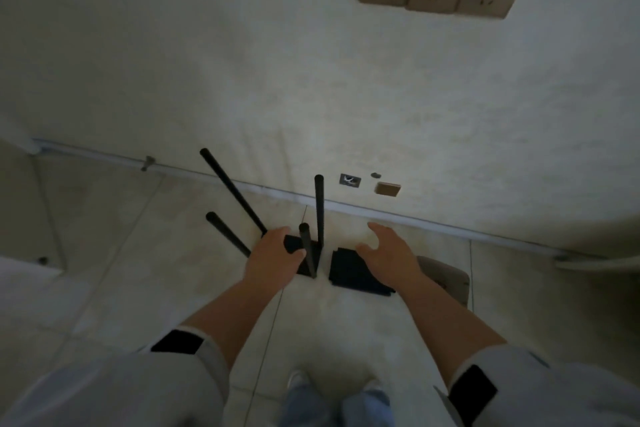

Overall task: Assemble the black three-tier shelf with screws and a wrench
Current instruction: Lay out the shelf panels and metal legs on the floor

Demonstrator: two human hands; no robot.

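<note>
Left hand (273, 262), fingers curled, grips the shelf panel (304, 255) on the floor (138, 253), four poles (319, 208) rising from it. Right hand (388, 251), spread, hovers over spare panels (349, 270) at 3 o'clock.

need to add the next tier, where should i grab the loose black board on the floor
Grip the black board by its long left edge, coming down from above with the right hand, which hovers open over it. It lies flat on the tiles, so only the edges give a pinch. The left hand rests on the base with the poles.
</note>
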